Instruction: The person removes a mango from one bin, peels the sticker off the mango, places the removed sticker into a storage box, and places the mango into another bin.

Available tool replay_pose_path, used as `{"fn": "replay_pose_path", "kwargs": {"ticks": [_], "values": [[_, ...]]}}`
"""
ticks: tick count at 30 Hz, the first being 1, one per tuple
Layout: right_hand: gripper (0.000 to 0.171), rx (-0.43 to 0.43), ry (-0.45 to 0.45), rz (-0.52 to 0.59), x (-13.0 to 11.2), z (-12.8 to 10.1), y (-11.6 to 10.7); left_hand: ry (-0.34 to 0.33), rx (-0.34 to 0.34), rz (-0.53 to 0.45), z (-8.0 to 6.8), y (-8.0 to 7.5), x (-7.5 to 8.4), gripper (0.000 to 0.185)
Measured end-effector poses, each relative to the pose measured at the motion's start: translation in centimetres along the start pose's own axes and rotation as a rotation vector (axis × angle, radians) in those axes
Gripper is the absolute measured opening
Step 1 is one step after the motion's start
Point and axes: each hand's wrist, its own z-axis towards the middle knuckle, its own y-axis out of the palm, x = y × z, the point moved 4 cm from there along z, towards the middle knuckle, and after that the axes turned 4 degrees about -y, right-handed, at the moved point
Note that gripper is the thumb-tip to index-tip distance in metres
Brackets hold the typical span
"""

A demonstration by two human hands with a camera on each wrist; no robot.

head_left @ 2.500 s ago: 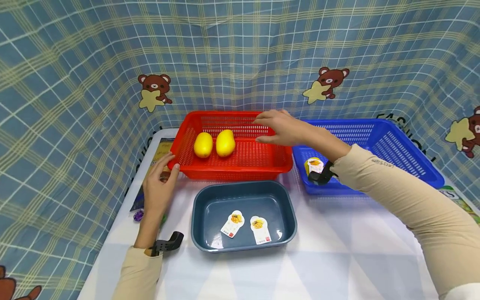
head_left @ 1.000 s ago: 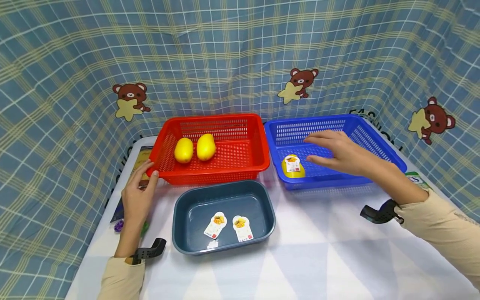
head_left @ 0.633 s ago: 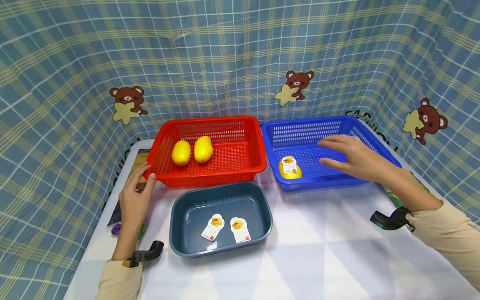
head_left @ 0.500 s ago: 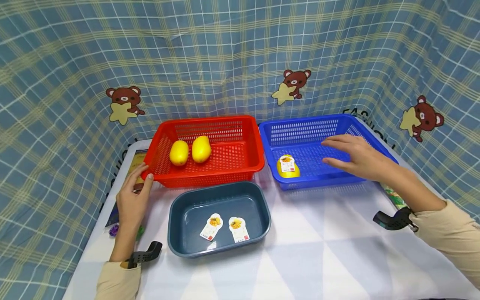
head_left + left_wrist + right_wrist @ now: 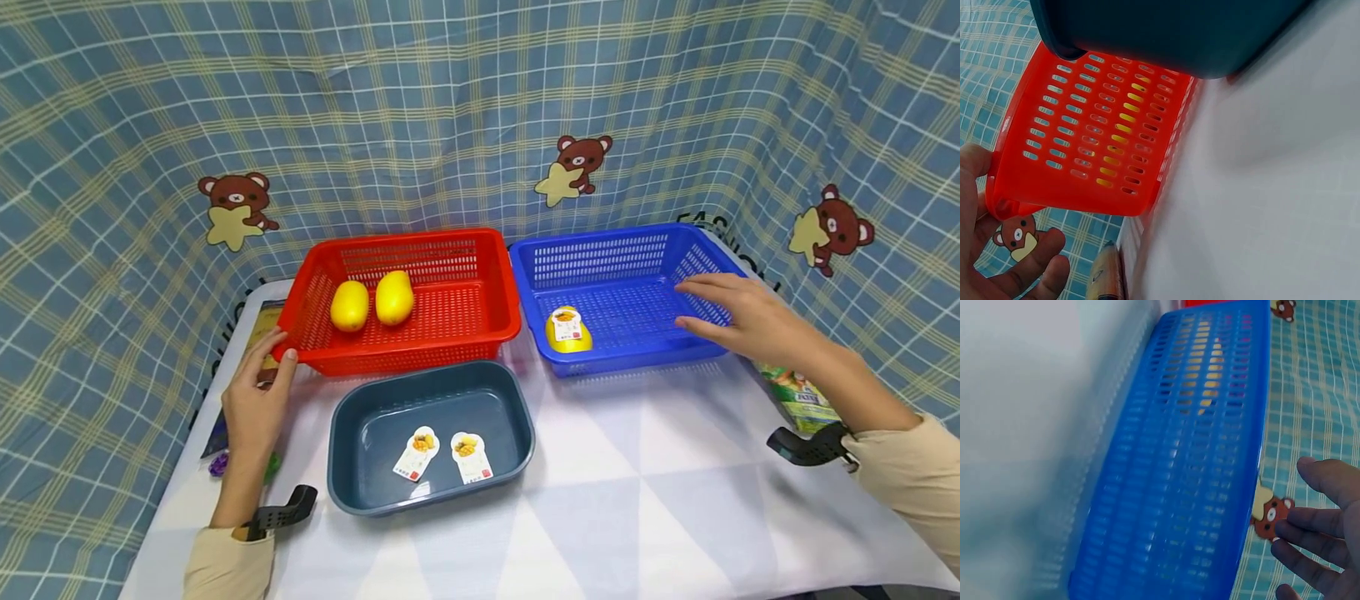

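My left hand rests against the front-left corner of a red basket, fingers fairly straight. In the left wrist view, the thumb and fingers of this hand flank that corner of the red basket. Two yellow mangoes lie in it. My right hand hovers flat over the right front of a blue basket, holding nothing. A labelled yellow mango lies at that basket's front left. The right wrist view has the fingers beside the blue basket's wall.
A dark blue-grey tub stands in front of the red basket with two fruit labels inside. Printed packets lie at the table's left edge and right edge. Checked cloth walls surround the white table.
My right hand has left the red basket's back rim, crossed to the blue basket and drifted to its right side. The left hand has stayed at the red basket's corner.
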Motion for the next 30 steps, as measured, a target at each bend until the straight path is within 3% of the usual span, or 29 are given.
{"fn": "replay_pose_path", "kwargs": {"ticks": [12, 30], "values": [[0.054, 0.036, 0.084, -0.017, 3.2, -2.8, -0.9, -0.016, -0.010, 0.001, -0.1, -0.1, 0.2, 0.041], [0.065, -0.046, 0.303, -0.054, 8.5, -6.6, -1.1, -0.051, -0.018, 0.008, -0.2, 0.0, 0.3, 0.042]]}}
